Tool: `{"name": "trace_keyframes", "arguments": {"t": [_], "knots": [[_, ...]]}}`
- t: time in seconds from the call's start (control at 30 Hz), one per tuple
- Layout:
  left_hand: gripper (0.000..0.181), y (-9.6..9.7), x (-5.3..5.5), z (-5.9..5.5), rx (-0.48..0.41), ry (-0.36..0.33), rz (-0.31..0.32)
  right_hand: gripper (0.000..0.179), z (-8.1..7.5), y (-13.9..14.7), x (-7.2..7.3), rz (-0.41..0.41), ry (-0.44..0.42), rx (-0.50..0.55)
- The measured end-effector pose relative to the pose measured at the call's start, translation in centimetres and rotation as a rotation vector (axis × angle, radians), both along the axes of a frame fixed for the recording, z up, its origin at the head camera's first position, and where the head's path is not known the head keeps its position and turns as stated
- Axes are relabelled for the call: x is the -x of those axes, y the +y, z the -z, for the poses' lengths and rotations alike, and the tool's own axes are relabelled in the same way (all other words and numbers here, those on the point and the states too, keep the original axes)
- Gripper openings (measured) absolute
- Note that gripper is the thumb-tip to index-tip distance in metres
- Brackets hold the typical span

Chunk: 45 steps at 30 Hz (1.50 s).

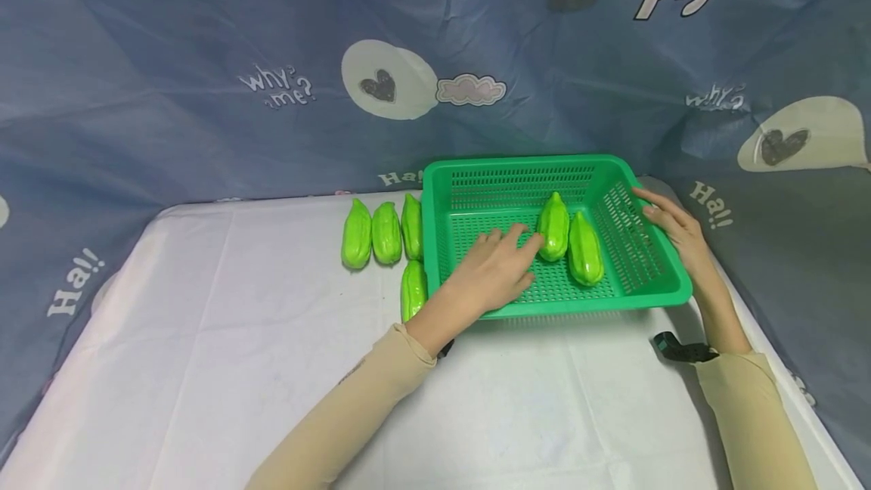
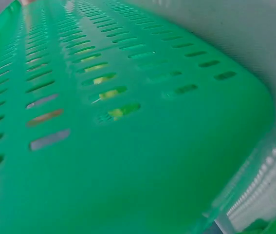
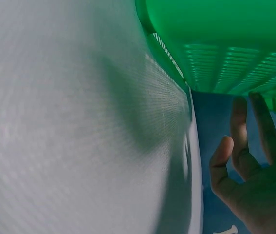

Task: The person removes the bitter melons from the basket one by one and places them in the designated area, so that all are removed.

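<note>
A green perforated plastic basket (image 1: 558, 307) stands on the white-covered table. Inside it, right of its middle, two shiny green, ridged, elongated fruits lie side by side: the left fruit (image 1: 553, 227) and the right fruit (image 1: 586, 249). My left hand (image 1: 495, 269) reaches over the basket's front rim, fingers spread and loosely bent, a fingertip at the left fruit's edge. My right hand (image 1: 677, 229) rests against the outside of the basket's right end; the right wrist view shows its fingers (image 3: 240, 129) extended toward the basket wall. The left wrist view is mostly filled by basket wall.
Several more green fruits (image 1: 386, 233) lie on the table just left of the basket; one lower fruit (image 1: 413, 289) is partly hidden by the basket and left forearm. Behind the table hangs a blue printed cloth (image 1: 306, 134). White cloth (image 1: 272, 369) covers the tabletop.
</note>
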<state>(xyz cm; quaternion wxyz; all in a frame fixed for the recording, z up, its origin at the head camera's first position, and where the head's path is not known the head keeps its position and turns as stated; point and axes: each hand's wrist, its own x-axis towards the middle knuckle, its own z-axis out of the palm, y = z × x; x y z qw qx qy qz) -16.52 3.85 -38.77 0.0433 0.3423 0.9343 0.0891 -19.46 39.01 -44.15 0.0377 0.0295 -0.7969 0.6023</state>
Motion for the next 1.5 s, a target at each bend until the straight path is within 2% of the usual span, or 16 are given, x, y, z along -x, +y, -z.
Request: {"name": "trace_keyframes", "arguments": {"t": [0.1, 0.23, 0.43, 0.6, 0.87, 0.97, 1.07, 1.2, 1.3, 1.5], "knots": [[0.066, 0.6, 0.4, 0.3, 0.055, -0.061, 0.031, 0.046, 0.0, 0.0, 0.0, -0.005, -0.005, 0.036], [0.076, 1.2, 0.7, 0.6, 0.112, -0.103, 0.064, 0.046, -0.1, -0.1, 0.1, -0.010, -0.015, 0.029], [0.078, 1.7, 0.8, 0.8, 0.159, -0.099, 0.058, 0.046, -0.2, -0.2, -0.1, 0.008, -0.015, 0.052], [0.081, 1.8, 0.8, 0.9, 0.171, -0.106, 0.041, 0.046, -0.1, -0.1, -0.2, 0.012, -0.020, 0.016], [0.092, 2.2, 1.0, 0.7, 0.215, -0.163, 0.071, 0.047, -0.2, 0.0, -0.3, 0.023, -0.015, -0.008], [0.092, 2.3, 1.0, 0.7, 0.222, -0.114, 0.067, 0.047, -0.2, 0.0, -0.2, 0.023, -0.015, -0.038], [0.089, 2.4, 0.9, 0.7, 0.231, -0.030, 0.063, 0.047, -0.1, 0.0, -0.1, 0.025, -0.011, -0.086], [0.081, 2.3, 0.8, 0.7, 0.278, 0.038, 0.046, 0.047, 0.0, 0.0, -0.2, 0.029, -0.019, -0.067], [0.077, 2.2, 0.7, 0.8, 0.294, 0.045, 0.027, 0.047, -0.1, 0.0, -0.2, 0.031, -0.029, -0.033], [0.072, 2.2, 0.8, 0.8, 0.236, 0.023, -0.006, 0.047, -0.2, -0.1, -0.2, 0.021, -0.028, -0.015]]}}
